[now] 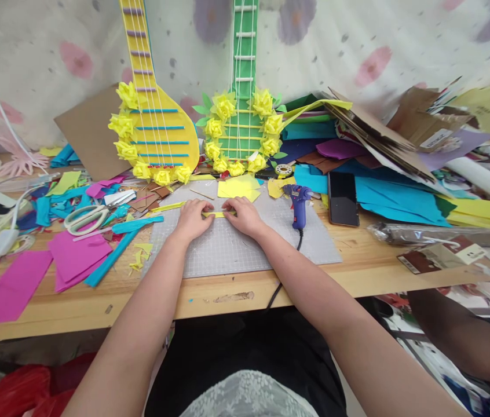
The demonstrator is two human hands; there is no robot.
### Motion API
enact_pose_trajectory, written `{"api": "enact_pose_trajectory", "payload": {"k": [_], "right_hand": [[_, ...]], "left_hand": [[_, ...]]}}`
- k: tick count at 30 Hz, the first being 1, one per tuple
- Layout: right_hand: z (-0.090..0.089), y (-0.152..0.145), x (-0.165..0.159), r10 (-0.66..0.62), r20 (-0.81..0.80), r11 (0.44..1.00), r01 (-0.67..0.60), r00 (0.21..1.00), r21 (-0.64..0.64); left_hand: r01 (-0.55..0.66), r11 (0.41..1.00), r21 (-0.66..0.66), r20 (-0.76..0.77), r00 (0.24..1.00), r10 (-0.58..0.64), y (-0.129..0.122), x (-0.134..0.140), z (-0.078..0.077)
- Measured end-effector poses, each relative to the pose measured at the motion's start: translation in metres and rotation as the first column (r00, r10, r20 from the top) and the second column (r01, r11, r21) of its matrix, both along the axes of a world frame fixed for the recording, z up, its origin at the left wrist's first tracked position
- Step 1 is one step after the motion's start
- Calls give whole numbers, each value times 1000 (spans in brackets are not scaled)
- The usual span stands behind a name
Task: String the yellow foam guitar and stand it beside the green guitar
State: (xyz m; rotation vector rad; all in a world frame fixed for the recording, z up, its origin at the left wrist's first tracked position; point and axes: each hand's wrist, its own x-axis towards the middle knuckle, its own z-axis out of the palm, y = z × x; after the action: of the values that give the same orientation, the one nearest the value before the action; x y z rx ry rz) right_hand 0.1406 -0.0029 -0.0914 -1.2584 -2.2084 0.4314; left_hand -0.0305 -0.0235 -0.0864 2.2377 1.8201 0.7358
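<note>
On the grey cutting mat [210,255] my left hand [193,220] and my right hand [245,216] face each other. A narrow yellow paper strip [219,215] runs between them, and the fingers of both hands are closed on its ends. Just behind my hands lies a yellow paper piece [238,188]. To the right of my right hand stands a blue glue gun [299,207], its cord trailing over the table edge. Another thin yellow strip [164,207] lies beside my left hand.
At the back stand a yellow paper instrument [162,127] and a green one [245,63], both with yellow flowers. Scissors [86,220] and pink sheets [79,258] lie left. A phone [343,198], blue paper [401,200] and stacked cardboard [384,139] occupy the right.
</note>
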Motion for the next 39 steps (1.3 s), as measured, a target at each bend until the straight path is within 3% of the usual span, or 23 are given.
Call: {"api": "enact_pose_trajectory", "payload": {"k": [4, 6, 8, 10, 12, 13, 15, 18, 24, 39], "right_hand": [[2, -3, 1, 63, -34, 998, -64, 997, -30], [0, -1, 1, 87, -120, 994, -95, 989, -58], [-3, 3, 0, 74, -267, 990, -104, 961, -100], [-5, 8, -2, 20, -426, 980, -103, 904, -173], [-6, 12, -4, -51, -565, 956, -124, 823, -267], [-6, 13, -4, -82, -621, 940, -145, 780, -307], [-5, 15, -6, -118, -699, 916, -195, 705, -351], [-4, 15, -9, -119, -751, 899, -251, 649, -359], [-9, 15, -10, -173, -751, 875, -250, 637, -414], [-8, 15, -8, -235, -765, 836, -276, 600, -474]], "left_hand": [[-12, 1000, -17, -4, 1000, 12, -4, 3, 4], [-7, 1000, -22, 93, 996, 9, -5, 5, 5], [1, 999, -38, 292, 956, 10, -4, 8, 5], [9, 996, -86, 585, 810, 43, -2, 13, 4], [38, 986, -162, 831, 544, 115, -1, 21, 4], [65, 978, -200, 894, 421, 155, 0, 25, 5], [100, 960, -261, 932, 285, 224, 0, 32, 7], [61, 948, -313, 924, 251, 289, 1, 38, 9], [28, 937, -349, 921, 195, 337, 0, 35, 13], [-32, 925, -378, 911, 166, 378, 2, 36, 13]]}}
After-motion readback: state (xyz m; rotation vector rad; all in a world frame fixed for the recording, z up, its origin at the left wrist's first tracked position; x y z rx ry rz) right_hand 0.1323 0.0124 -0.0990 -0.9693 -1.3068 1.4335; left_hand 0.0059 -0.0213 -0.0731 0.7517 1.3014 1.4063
